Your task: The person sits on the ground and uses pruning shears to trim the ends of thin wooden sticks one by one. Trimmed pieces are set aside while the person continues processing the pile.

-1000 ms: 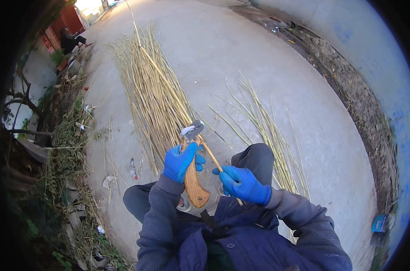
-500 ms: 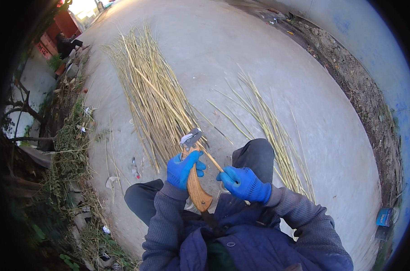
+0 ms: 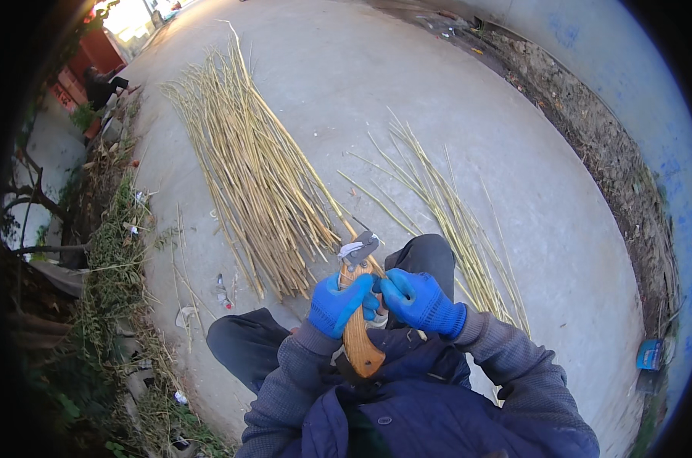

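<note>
My left hand (image 3: 338,305), in a blue glove, is closed around a tool with a curved wooden handle (image 3: 363,347) and a grey metal head (image 3: 359,248) wrapped partly in something white. A long thin stalk (image 3: 315,177) slants down from the far left and meets the tool at its head. Close beside the left hand, my gloved right hand (image 3: 426,301) pinches this stalk near its lower part; its fingertips are partly hidden. Whether the metal jaws grip the stalk is too small to tell.
A large pile of dry stalks (image 3: 247,175) lies ahead on the left of the concrete ground. A smaller, greener bundle (image 3: 457,221) lies to the right. Weeds (image 3: 113,267) line the left edge, where a person (image 3: 102,88) sits farther off. A blue container (image 3: 650,354) stands by the right wall.
The left hand and the tool have shifted right and slightly nearer me. The right hand now sits close against the left one. The stalk has swung to the pile's right edge.
</note>
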The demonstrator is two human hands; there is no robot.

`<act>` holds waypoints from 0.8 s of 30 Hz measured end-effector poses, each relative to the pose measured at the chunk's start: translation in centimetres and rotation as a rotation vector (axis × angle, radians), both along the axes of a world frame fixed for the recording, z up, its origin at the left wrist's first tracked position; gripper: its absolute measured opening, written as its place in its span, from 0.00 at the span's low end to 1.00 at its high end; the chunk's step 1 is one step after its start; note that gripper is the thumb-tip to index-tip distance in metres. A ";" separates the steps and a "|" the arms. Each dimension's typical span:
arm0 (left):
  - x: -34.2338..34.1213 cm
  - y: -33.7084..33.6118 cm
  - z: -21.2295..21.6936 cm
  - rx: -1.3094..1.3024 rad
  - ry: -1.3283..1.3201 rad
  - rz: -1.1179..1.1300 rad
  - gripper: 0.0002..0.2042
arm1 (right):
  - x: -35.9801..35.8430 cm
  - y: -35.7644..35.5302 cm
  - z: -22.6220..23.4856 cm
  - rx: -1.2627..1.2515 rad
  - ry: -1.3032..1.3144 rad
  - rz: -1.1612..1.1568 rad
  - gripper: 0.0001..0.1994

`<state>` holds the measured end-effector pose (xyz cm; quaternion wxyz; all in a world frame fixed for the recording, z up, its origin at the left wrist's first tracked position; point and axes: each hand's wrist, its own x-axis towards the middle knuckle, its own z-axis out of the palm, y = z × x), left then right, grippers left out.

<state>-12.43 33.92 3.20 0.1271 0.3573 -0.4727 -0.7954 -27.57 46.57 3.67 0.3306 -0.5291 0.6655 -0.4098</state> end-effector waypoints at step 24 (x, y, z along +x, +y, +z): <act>0.2 -4.4 -0.2 -0.039 0.033 0.240 0.17 | -1.7 -2.4 -0.4 0.148 -0.333 0.178 0.15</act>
